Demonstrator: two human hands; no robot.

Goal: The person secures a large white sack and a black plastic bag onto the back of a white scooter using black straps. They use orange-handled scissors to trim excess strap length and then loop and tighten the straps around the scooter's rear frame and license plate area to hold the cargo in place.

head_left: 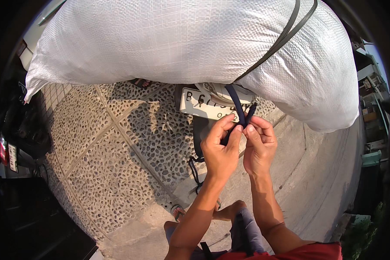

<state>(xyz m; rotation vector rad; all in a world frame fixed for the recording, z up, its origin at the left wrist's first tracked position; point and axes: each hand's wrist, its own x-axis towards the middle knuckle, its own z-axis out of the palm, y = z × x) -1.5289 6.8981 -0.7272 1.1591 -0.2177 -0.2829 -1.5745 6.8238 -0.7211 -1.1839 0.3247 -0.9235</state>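
Far to the left of the hands, dark vehicle parts point(24, 125) stand at the curved edge of an outdoor view, with a red light point(3, 149) among them. Sunlit paving studded with pebbles point(95, 173) covers the ground left of the hands. A large white woven sack point(160, 39) bulges across the space beyond both hands, and a dark strap point(286, 37) crosses it. Just beyond the left hand point(221, 151) is a white number plate point(190, 108), partly covered. Plain concrete point(312, 169) spreads to the right of the hands, with greenery point(366, 232) at the far lower right. The left hand has its fingers curled, thumb and fingertips pinched together on a dark blue strip point(234, 97). Close beside it, the right hand point(260, 149) also pinches the strip between thumb and bent fingers; a short end pokes up just beyond the fingertips.
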